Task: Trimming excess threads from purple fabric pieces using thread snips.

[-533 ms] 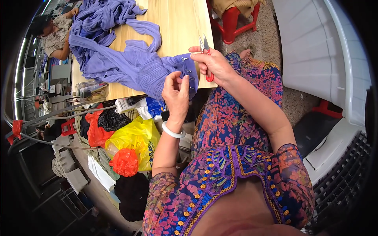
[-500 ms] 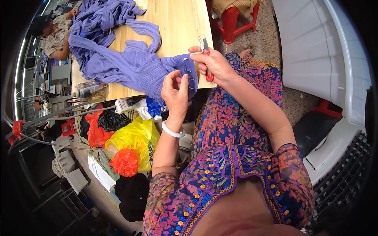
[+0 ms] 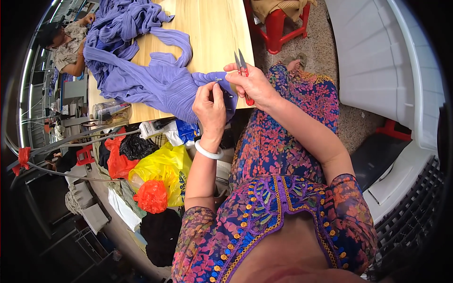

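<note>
A pleated purple garment (image 3: 165, 85) lies along the table, one end bunched at the near right edge. My left hand (image 3: 210, 111), a white bangle on its wrist, is closed on this end, thumb and finger pinching near a small metal fastener (image 3: 218, 80). My right hand (image 3: 255, 85) holds red-handled thread snips (image 3: 245, 75) in its palm, blades pointing up and away from the cloth. Its thumb and forefinger reach the cloth edge beside the fastener. Whether they grip the fastener or a thread is too small to tell.
The pale wooden table (image 3: 212, 33) ends just right of my hands. A glass jar (image 3: 111, 112) lies at its near edge. Below are a white power strip (image 3: 153, 127) with cables and a yellow plastic bag (image 3: 163, 165). Across sits a person (image 3: 71, 47); a red stool (image 3: 278, 28) stands right.
My right hand and the snips have shifted slightly left and down, toward the fastener. My left thumb has come up close to it, and the cloth edge is turned differently.
</note>
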`<move>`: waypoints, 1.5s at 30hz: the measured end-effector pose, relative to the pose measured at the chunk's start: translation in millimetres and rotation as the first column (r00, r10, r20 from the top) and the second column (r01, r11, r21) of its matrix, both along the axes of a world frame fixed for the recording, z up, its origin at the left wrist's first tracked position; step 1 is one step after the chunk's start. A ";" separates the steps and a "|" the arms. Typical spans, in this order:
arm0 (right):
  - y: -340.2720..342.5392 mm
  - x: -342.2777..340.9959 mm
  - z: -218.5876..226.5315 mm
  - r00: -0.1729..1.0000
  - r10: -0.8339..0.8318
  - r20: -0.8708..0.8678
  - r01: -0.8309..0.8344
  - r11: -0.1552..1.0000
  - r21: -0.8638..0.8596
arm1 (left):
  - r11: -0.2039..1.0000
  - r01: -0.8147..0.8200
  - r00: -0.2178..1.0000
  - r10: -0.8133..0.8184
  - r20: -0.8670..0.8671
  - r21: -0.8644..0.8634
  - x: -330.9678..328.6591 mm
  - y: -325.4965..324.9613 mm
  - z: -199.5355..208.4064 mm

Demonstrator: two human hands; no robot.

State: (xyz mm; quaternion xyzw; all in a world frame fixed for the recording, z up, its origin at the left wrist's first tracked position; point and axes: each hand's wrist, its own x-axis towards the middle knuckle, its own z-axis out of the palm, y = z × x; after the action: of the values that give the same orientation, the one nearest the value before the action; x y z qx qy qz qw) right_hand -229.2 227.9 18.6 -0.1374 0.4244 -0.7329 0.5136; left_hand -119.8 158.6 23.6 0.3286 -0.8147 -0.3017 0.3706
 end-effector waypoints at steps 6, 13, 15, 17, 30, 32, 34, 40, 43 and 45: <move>-2.8 2.2 -2.6 0.998 -0.025 -0.052 0.026 0.999 0.020 | 0.976 0.021 1.000 -0.019 -0.012 0.216 7.0 -4.2 -3.9; -2.1 -1.5 -15.7 0.842 -0.106 -0.528 0.155 0.987 0.051 | 0.793 0.161 0.977 -0.044 -0.209 0.588 4.8 -0.6 0.2; 12.7 -1.8 -2.6 0.787 0.056 -0.614 0.066 0.983 0.174 | 0.756 0.187 0.968 -0.033 -0.249 0.628 5.3 -2.3 1.1; 20.4 0.0 -3.1 0.742 0.085 -0.665 0.052 0.982 0.183 | 0.716 0.218 0.957 -0.025 -0.287 0.663 5.8 -3.7 2.1; 23.1 -16.4 0.7 0.842 0.493 -0.220 -0.465 0.869 0.171 | 0.697 0.274 0.948 -0.078 -0.309 0.663 8.3 -5.7 -1.4; 22.5 -17.2 3.5 0.840 0.502 -0.207 -0.473 0.863 0.175 | 0.720 0.272 0.950 -0.094 -0.299 0.638 8.7 -5.5 -3.0; 21.8 -17.5 4.0 0.837 0.512 -0.194 -0.482 0.857 0.180 | 0.739 0.280 0.949 -0.120 -0.290 0.612 8.9 -4.9 -3.8; 18.9 -17.6 1.3 0.837 0.524 -0.159 -0.498 0.849 0.178 | 0.770 0.269 0.951 -0.118 -0.284 0.579 9.0 -4.5 -4.8; 16.5 -17.3 -0.3 0.832 0.533 -0.154 -0.502 0.841 0.201 | 0.782 0.269 0.952 -0.127 -0.278 0.563 9.6 -3.7 -5.6; 15.2 -16.7 -3.3 0.841 0.523 -0.138 -0.499 0.848 0.178 | 0.791 0.272 0.952 -0.139 -0.273 0.548 9.7 -3.0 -5.9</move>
State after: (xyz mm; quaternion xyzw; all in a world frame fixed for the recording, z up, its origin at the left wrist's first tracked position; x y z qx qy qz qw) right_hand -245.9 243.1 15.4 -0.2766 0.4658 -0.5230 0.6580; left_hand -110.1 155.6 17.7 0.2995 -0.6691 -0.6080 0.3048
